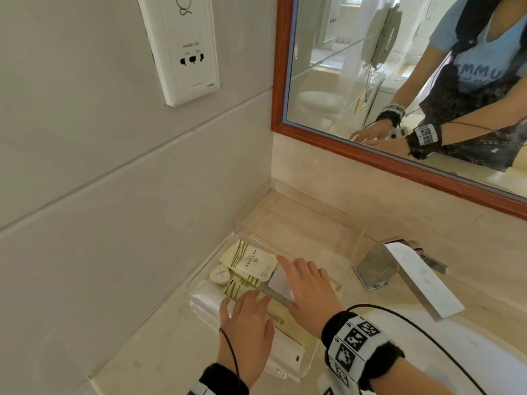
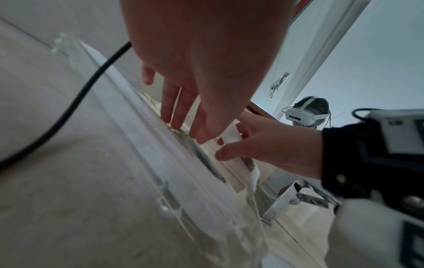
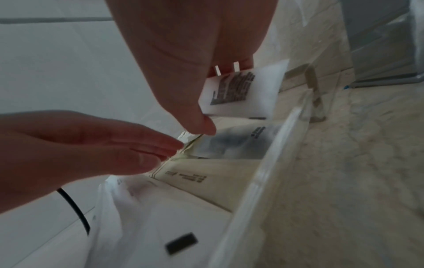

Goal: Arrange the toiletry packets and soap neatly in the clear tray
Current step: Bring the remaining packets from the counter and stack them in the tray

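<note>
A clear tray (image 1: 353, 252) stands on the counter in the corner by the wall. In it lie cream packets with olive stripes (image 1: 251, 259), a small round soap (image 1: 220, 274), white packets (image 1: 205, 297) and a long cream packet (image 1: 288, 323). My left hand (image 1: 245, 317) hovers flat over the near packets, its straight fingers (image 2: 179, 112) touching them. My right hand (image 1: 308, 289) is beside it on the right and pinches a white printed packet (image 3: 243, 90) between thumb and fingers, tilted up over the others inside the tray.
A chrome faucet (image 1: 405, 269) stands just right of the tray, with the white basin (image 1: 470, 352) below it. A wood-framed mirror (image 1: 399, 81) hangs behind. A shaver socket (image 1: 185, 47) is on the tiled wall at left. The far half of the tray holds nothing.
</note>
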A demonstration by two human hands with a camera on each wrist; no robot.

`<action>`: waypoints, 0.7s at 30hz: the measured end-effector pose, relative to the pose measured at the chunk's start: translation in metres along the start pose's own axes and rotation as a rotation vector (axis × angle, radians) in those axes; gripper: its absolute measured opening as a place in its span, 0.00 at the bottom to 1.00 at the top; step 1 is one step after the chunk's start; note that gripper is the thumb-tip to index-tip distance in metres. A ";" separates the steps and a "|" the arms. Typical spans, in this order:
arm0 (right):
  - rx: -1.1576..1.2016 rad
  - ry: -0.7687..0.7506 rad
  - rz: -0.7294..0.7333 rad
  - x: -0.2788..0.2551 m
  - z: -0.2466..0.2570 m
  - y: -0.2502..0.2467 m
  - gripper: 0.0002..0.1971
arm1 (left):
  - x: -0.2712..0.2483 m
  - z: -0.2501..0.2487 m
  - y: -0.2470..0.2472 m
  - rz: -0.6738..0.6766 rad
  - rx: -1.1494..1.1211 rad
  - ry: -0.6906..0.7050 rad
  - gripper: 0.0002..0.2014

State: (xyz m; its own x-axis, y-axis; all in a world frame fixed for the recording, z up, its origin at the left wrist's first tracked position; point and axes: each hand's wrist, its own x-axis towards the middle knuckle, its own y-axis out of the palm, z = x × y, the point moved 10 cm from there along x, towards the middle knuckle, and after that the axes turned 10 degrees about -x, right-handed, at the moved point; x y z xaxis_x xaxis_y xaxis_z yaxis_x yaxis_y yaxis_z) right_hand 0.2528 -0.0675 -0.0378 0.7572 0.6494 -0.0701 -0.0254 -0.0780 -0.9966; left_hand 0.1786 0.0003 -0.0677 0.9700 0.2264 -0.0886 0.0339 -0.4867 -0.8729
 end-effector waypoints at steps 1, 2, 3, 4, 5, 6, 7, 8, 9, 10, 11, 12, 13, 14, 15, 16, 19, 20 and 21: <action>-0.025 0.025 0.003 0.002 -0.001 0.002 0.47 | 0.001 0.003 0.000 -0.018 -0.001 0.000 0.20; -0.049 0.057 -0.009 0.004 -0.004 0.002 0.49 | 0.002 0.004 -0.001 -0.035 -0.004 0.016 0.23; -0.078 0.078 -0.031 0.004 -0.004 0.001 0.50 | 0.003 0.003 -0.004 -0.055 -0.007 0.038 0.26; -0.099 0.091 -0.033 0.003 -0.004 -0.001 0.48 | 0.004 0.001 -0.004 -0.057 -0.004 0.060 0.29; -0.117 0.095 -0.030 0.003 -0.003 0.000 0.45 | 0.005 -0.001 -0.003 -0.061 0.013 0.079 0.32; -0.132 0.107 -0.008 0.002 -0.005 0.003 0.40 | 0.006 -0.003 -0.001 -0.055 0.030 0.087 0.34; -0.137 0.124 0.016 0.001 -0.007 0.007 0.34 | 0.008 -0.004 0.001 -0.038 0.022 0.093 0.36; -0.144 0.134 0.046 0.000 -0.009 0.010 0.29 | 0.009 -0.006 0.003 -0.023 0.012 0.093 0.36; -0.141 0.130 0.089 -0.001 -0.010 0.014 0.26 | 0.009 -0.008 0.005 -0.015 0.021 0.100 0.36; -0.125 0.123 0.146 -0.003 -0.010 0.018 0.23 | 0.009 -0.011 0.008 0.004 0.022 0.108 0.35; -0.100 0.129 0.188 -0.003 -0.011 0.023 0.20 | 0.009 -0.013 0.010 0.027 0.015 0.112 0.34; -0.129 0.136 0.205 -0.003 -0.016 0.030 0.18 | 0.009 -0.015 0.012 0.051 0.025 0.105 0.34; -0.147 0.138 0.207 -0.003 -0.019 0.033 0.18 | 0.010 -0.015 0.014 0.053 0.042 0.099 0.34; -0.136 0.147 0.218 -0.004 -0.021 0.034 0.17 | 0.011 -0.015 0.014 0.068 0.047 0.088 0.33; -0.123 0.168 0.218 -0.005 -0.022 0.029 0.16 | 0.011 -0.018 0.012 0.087 0.046 0.089 0.33; -0.096 0.175 0.194 -0.005 -0.023 0.025 0.15 | 0.011 -0.018 0.008 0.076 0.049 0.081 0.31; -0.101 0.147 0.139 -0.005 -0.020 0.013 0.20 | 0.012 -0.022 0.006 0.100 0.026 0.077 0.26; -0.092 0.136 0.193 -0.007 -0.018 0.017 0.19 | 0.013 -0.023 0.004 0.067 0.027 0.097 0.26; -0.051 0.136 0.204 -0.008 -0.016 0.017 0.17 | 0.013 -0.023 0.003 0.057 0.025 0.099 0.25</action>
State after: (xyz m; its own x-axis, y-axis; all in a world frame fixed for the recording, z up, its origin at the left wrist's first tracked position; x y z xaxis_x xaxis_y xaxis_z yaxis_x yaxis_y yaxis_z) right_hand 0.2564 -0.0860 -0.0532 0.8209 0.5088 -0.2594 -0.1563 -0.2368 -0.9589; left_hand 0.1972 -0.0180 -0.0608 0.9892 0.1145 -0.0915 -0.0264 -0.4750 -0.8796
